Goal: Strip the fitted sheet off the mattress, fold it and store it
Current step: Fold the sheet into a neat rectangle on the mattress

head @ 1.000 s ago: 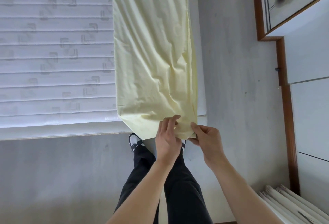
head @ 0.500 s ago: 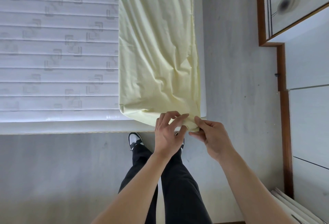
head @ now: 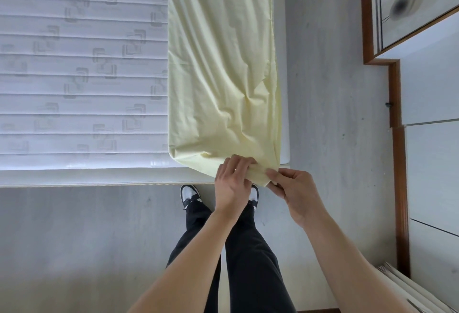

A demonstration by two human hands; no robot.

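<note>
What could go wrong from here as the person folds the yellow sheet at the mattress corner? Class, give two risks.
1. Both the left hand and right hand pinch only the near corner of the sheet. A slipped grip may let that corner drop to the floor.
2. The sheet lies as a long, creased strip along the mattress edge. Folding it now would likely trap those creases and give uneven edges.
</note>
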